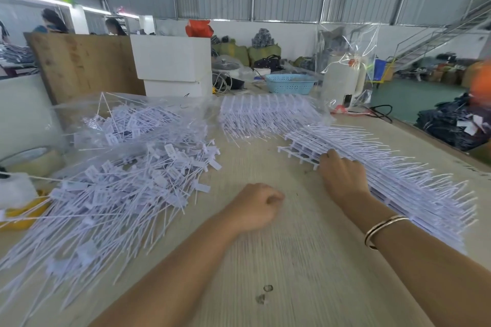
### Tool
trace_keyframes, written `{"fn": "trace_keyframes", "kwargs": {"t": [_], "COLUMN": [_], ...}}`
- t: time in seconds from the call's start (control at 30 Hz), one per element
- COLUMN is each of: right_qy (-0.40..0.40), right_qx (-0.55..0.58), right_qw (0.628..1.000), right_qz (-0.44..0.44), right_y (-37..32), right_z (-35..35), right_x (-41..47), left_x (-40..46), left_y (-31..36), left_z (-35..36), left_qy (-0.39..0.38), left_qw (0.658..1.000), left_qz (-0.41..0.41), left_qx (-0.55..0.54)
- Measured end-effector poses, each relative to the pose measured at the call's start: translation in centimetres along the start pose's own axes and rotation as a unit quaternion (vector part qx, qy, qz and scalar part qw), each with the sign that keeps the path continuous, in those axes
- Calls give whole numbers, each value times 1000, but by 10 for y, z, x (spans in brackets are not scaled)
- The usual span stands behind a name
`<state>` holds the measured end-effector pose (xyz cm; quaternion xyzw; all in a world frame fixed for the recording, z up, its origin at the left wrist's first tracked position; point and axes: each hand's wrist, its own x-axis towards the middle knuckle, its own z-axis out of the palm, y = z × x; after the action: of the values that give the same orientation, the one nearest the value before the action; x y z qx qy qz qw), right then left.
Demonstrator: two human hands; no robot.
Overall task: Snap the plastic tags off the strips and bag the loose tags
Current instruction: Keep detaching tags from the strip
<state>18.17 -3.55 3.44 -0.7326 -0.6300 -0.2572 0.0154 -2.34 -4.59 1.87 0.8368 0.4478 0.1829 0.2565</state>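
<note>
A big heap of loose white plastic tags covers the left half of the wooden table. A clear plastic bag with more loose tags lies behind the heap. Stacked white tag strips run along the right side, and a second stack of strips lies further back. My right hand rests fingers-down on the near end of the right stack, gripping its edge. Over bare table between heap and stack, my left hand is curled into a loose fist; nothing shows in it.
White foam boxes and a plywood board stand at the back left. A blue basket and a white kettle under clear film sit at the back right. A tape roll lies far left. The table edge drops off at the right.
</note>
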Motion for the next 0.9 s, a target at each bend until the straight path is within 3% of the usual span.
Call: {"fn": "trace_keyframes", "kwargs": {"t": [0.03, 0.07, 0.13, 0.17, 0.23, 0.4, 0.47, 0.57, 0.63, 0.77, 0.9], "right_qy": [9, 18, 32, 31, 7, -76, -86, -132, -172, -143, -147], "right_qx": [5, 10, 22, 31, 87, 292, 353, 476, 532, 456, 401], "right_qw": [1000, 1000, 999, 998, 994, 951, 928, 865, 829, 879, 904], "right_qz": [-2, -6, -32, -51, -71, -64, -81, -83, -34, 3, -5], "right_y": [-1, -2, -8, -12, -21, -29, -32, -36, -37, -30, -28], "right_z": [-2, -4, -9, -11, -12, -13, -18, -23, -21, -17, -17], "right_x": [-1, -2, -5, -7, -13, -22, -19, -18, -20, -19, -19], "left_x": [5, 10, 17, 20, 27, 34, 33, 34, 31, 20, 14], "left_y": [6, 15, 34, 41, 48, 42, 38, 28, 22, 14, 4], "left_z": [-1, -1, 1, 2, 8, 10, 5, -5, -12, -19, -25], "left_qy": [4, 5, -20, -32, -36, 49, 66, 116, 123, 91, 122], "left_qw": [992, 963, 845, 798, 771, 790, 813, 871, 880, 870, 856], "left_qz": [-35, -78, -156, -181, -208, -236, -245, -251, -258, -283, -285], "left_qx": [-117, -257, -510, -574, -600, -563, -525, -406, -379, -392, -414]}}
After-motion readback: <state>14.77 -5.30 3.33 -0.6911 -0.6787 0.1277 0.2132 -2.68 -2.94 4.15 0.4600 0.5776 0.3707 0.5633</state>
